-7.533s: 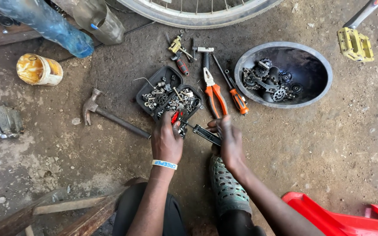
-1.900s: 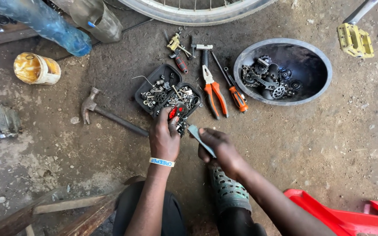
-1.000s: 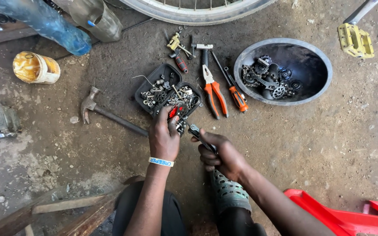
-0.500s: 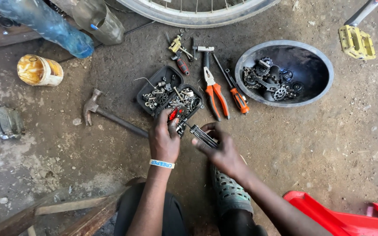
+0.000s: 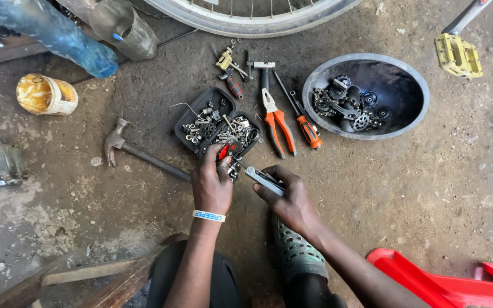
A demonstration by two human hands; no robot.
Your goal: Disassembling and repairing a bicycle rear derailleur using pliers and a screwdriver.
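My left hand (image 5: 212, 185), with a white wristband, reaches into the near edge of a black tray (image 5: 185, 126) full of screws, nuts and small metal parts; its fingertips pinch a small red piece (image 5: 224, 150). My right hand (image 5: 292, 199) is closed around a grey folding multi-tool (image 5: 263, 179), whose tip points toward the left hand's fingers. Both hands are close together on the dirt floor just in front of the tray.
Orange-handled pliers (image 5: 275, 117) and a screwdriver (image 5: 303, 122) lie right of the tray. A dark bowl (image 5: 412, 80) holds sprockets. A hammer (image 5: 138, 154) lies left, beside a yellow tin (image 5: 45, 94), a blue bottle (image 5: 52, 34), a wheel rim (image 5: 246, 17), a yellow pedal (image 5: 457, 54) and a red plastic seat (image 5: 440, 282).
My right hand picked up the multi-tool from beside the tray, drew it back, then brought it forward to the left hand. The left hand stayed at the tray's near edge.
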